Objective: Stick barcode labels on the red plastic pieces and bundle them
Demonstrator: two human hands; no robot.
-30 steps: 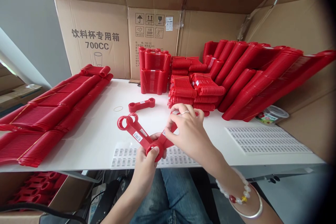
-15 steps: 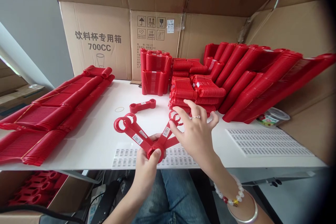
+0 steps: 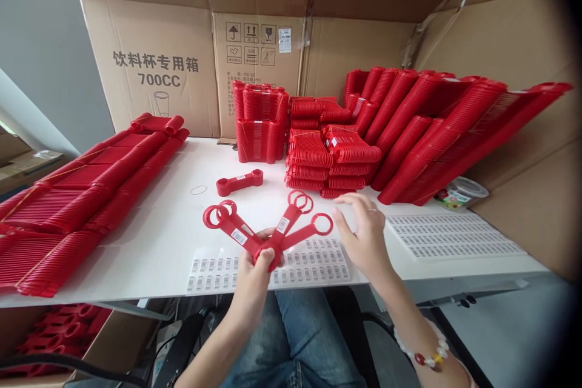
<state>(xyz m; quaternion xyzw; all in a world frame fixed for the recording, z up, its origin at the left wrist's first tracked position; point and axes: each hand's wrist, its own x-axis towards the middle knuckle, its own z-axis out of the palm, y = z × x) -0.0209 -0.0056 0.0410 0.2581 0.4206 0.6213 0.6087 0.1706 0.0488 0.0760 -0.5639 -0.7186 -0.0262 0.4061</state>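
Observation:
My left hand (image 3: 255,273) is closed around one ring end of several red plastic double-ring pieces (image 3: 240,236), fanned out above the table's front edge. White barcode labels show on some of their flat middles. To the right of the fan, my right hand (image 3: 364,230) is raised with thumb and fingers apart, holding nothing. Under the fan lies a sheet of barcode labels (image 3: 309,264), partly covered by the pieces and my left hand. A short stack of the same red pieces (image 3: 239,182) rests on the table beyond the fan.
Long bundled rows of red pieces (image 3: 100,188) lie on the left. More bundles (image 3: 309,157) are piled at the back, and tall ones (image 3: 436,133) lean at the right. Another label sheet (image 3: 445,235), a plastic tub (image 3: 461,192) and a rubber band (image 3: 199,190) are on the white table (image 3: 150,242).
My right hand has moved right and down, away from the fan. One red piece at the fan's right side now shows its ring end, spread further out. The view has shifted slightly.

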